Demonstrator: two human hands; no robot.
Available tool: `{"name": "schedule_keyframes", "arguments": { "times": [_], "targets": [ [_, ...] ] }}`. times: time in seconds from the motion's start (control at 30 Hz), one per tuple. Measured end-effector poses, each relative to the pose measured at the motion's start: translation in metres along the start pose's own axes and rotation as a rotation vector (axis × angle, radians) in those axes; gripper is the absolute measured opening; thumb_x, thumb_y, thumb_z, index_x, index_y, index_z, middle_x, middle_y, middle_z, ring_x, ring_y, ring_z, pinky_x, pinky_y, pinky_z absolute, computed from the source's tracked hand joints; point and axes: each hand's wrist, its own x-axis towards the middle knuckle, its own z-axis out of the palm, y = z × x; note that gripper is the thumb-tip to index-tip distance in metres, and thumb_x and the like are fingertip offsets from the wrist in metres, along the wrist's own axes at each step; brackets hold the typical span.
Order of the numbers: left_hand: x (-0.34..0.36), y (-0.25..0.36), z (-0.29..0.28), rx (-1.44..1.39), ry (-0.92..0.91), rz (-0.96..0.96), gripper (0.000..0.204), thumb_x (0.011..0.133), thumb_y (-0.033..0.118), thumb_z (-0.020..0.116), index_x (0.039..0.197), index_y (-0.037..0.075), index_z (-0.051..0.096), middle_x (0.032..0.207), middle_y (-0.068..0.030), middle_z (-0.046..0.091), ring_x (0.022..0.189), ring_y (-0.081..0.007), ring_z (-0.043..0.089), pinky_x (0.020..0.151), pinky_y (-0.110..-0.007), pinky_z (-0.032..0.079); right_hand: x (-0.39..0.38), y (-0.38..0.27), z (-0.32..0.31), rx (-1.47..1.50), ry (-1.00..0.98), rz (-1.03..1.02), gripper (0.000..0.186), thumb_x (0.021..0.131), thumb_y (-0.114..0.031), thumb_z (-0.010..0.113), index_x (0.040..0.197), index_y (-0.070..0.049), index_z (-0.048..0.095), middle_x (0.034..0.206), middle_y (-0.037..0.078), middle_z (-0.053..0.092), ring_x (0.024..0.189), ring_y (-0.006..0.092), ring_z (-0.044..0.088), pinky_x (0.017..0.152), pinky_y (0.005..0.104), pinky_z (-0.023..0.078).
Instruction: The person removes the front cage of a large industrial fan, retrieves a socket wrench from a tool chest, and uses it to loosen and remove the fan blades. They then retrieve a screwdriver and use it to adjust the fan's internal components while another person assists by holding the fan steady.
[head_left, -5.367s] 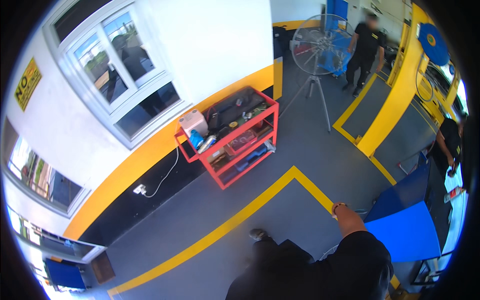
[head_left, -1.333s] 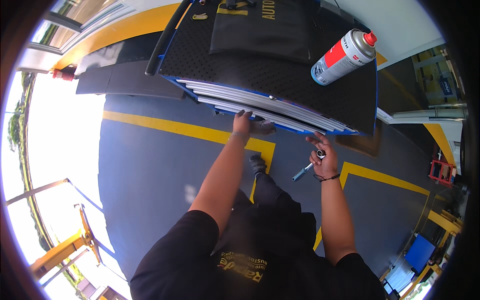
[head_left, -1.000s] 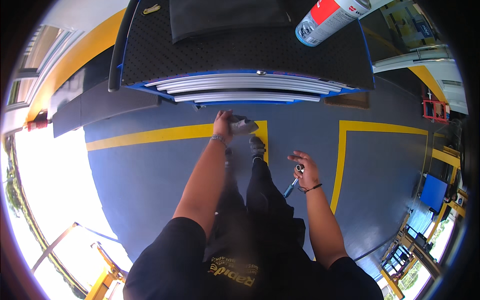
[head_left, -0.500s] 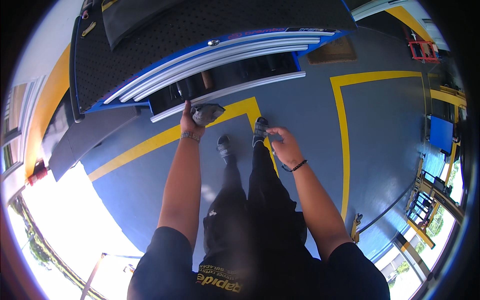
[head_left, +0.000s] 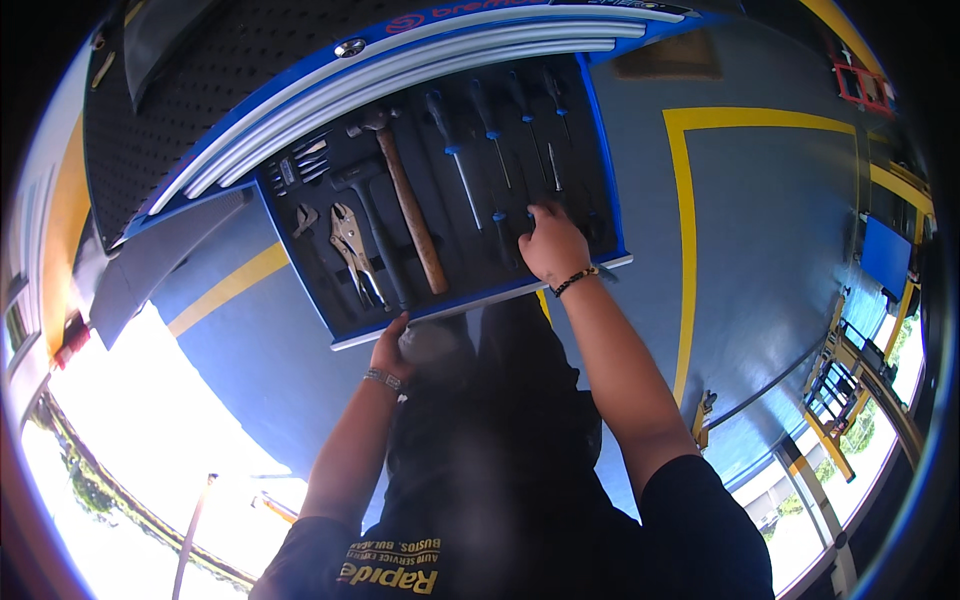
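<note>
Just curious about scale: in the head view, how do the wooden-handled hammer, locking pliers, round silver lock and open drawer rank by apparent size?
Largest to smallest:
Open drawer
Wooden-handled hammer
Locking pliers
Round silver lock

Drawer (head_left: 480,302) pt. hidden under R hand (head_left: 556,248), its hold unclear; grey thing (head_left: 432,342) nr L hand (head_left: 391,352) blurred

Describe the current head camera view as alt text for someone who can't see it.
A person's right hand is over screwdrivers in an open blue-edged tool drawer, with the left hand at its front edge. Left of the screwdrivers lie a wooden-handled hammer and silver locking pliers.
</note>
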Motion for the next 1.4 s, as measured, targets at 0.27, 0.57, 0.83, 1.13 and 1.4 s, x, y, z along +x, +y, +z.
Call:
{"name": "schedule_keyframes", "arguments": {
  "times": [0.27, 0.57, 0.83, 1.13, 1.4],
  "targets": [
    [0.005, -0.001, -0.006, -0.028, -0.033, -0.039, 0.041, 0.09, 0.029, 0.062, 0.118, 0.002, 0.054, 0.115, -0.0196, 0.062, 0.107, -0.0367, 0.06, 0.098, -0.053, 0.045, 0.013, -0.012, 0.005, -0.131, -0.256, 0.025, 0.04, 0.087, -0.021, 0.055, 0.122, -0.004, 0.059, 0.129, 0.017, 0.054, 0.108, 0.0339, 0.061, 0.093, 0.0425, 0.051],
    [0.015, -0.003, -0.017, -0.007, -0.052, 0.019, 0.041, 0.09, 0.03, 0.061, 0.115, -0.002, 0.056, 0.109, -0.0189, 0.064, 0.099, -0.0355, 0.064, 0.093, -0.05, 0.05, 0.118, -0.037, -0.038, -0.021, 0.101, -0.136, 0.04, 0.089, -0.028, 0.054, 0.12, -0.005, 0.062, 0.118, 0.017, 0.064, 0.108, 0.0319, 0.062, 0.094, 0.0401, 0.05],
    [0.006, -0.007, -0.004, 0.014, 0.015, 0.111, 0.04, 0.09, 0.029, 0.061, 0.113, -0.002, 0.056, 0.106, -0.0194, 0.064, 0.096, -0.0361, 0.064, 0.09, -0.051, 0.051, 0.194, -0.094, -0.04, -0.234, -0.097, -0.057, 0.04, 0.089, -0.038, 0.059, 0.108, -0.004, 0.069, 0.115, 0.02, 0.064, 0.107, 0.0346, 0.062, 0.093, 0.0439, 0.05],
    [0.014, -0.01, -0.013, -0.01, -0.005, 0.159, 0.04, 0.092, 0.027, 0.06, 0.114, -0.006, 0.054, 0.106, -0.0221, 0.062, 0.094, -0.0361, 0.065, 0.083, -0.049, 0.055, 0.204, -0.081, -0.034, -0.22, -0.096, -0.079, 0.046, 0.086, -0.044, 0.06, 0.105, -0.003, 0.069, 0.112, 0.021, 0.065, 0.106, 0.0346, 0.062, 0.093, 0.0425, 0.049],
    [0.021, -0.01, -0.02, -0.015, -0.106, 0.137, 0.036, 0.091, 0.026, 0.062, 0.113, -0.001, 0.054, 0.104, -0.0181, 0.066, 0.094, -0.0353, 0.065, 0.089, -0.049, 0.052, 0.196, -0.077, -0.055, -0.207, -0.125, -0.172, 0.048, 0.083, -0.047, 0.063, 0.095, -0.001, 0.071, 0.103, 0.019, 0.068, 0.099, 0.0345, 0.064, 0.09, 0.0419, 0.049]
  ]
}}
